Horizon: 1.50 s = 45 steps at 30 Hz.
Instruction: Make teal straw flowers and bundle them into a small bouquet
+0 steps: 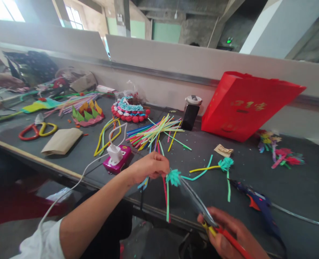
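My left hand [155, 164], fingers pinched, holds a teal fuzzy pipe-cleaner flower [173, 177] above the table's front edge. A pale green stem [168, 201] hangs below it. In my right hand [229, 228] are scissors [195, 198] with red and yellow handles; their blades point up-left, and the tips meet the flower's right side. Whether the blades are cutting I cannot tell. A second teal flower [226, 164] with a green stem lies to the right, near a yellow pipe cleaner [204, 169]. Beside it rests a dark blue glue gun [259, 201] with an orange trigger.
Colourful pipe cleaners [156, 131] lie piled mid-table, behind a purple power socket [118, 160] with a white charger. A phone [191, 117] leans on a cup, left of a red bag [245, 108]. Other scissors [30, 132] lie left. Another person's hand [4, 80] shows far left.
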Available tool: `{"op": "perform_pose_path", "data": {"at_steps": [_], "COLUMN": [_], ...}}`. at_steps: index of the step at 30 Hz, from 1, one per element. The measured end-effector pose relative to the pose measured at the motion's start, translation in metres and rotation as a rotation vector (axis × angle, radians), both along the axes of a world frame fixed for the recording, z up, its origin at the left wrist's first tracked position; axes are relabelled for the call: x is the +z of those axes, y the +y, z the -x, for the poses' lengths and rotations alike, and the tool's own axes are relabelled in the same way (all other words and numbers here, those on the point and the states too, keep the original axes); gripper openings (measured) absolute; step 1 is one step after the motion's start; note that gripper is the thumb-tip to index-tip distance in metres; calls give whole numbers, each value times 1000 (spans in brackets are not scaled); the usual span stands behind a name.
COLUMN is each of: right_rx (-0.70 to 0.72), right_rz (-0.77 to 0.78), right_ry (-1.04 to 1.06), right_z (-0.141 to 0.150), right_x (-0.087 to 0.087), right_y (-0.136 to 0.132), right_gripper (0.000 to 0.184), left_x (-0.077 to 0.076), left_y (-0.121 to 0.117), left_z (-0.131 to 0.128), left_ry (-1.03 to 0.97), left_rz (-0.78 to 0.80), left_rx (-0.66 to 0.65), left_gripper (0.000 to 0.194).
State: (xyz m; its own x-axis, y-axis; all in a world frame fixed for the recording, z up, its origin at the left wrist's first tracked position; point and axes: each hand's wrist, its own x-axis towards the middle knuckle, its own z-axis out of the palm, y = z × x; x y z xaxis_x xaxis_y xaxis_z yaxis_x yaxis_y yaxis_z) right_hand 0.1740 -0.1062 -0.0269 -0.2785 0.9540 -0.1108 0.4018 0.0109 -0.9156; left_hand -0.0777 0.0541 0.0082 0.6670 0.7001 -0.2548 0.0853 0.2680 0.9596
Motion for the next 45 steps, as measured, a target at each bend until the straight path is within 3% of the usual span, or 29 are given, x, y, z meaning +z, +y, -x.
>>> {"op": "perform_pose_path", "data": {"at_steps": [4, 7, 14, 24, 30, 35, 41, 45], "right_rx": [-177, -258, -395, -455, -406, -406, -388, -348], "right_rz": [-298, -525, -833, -842, -920, -892, -912, -843], "right_ry": [-89, -184, -394, -426, -491, -521, -495, -464], "right_z": [1, 13, 41, 44, 42, 41, 42, 44], "right_x": [-18, -22, -10, -27, -33, -41, -39, -38], "right_y": [7, 10, 23, 30, 38, 43, 42, 42], "right_gripper": [47, 50, 46, 42, 41, 41, 40, 38], "left_x": [-5, -6, -9, -16, -16, -18, -21, -21], "left_y": [-6, -17, -43, -51, -57, -58, -55, -53], "left_z": [-15, -24, -36, -42, -45, -47, -45, -44], "left_ry": [-340, -439, -641, -711, -724, -699, -705, -684], "left_rz": [110, 118, 211, 294, 347, 386, 375, 352], "left_rx": [299, 389, 345, 378, 389, 371, 413, 466], "left_gripper": [18, 18, 17, 14, 18, 20, 24, 23]}}
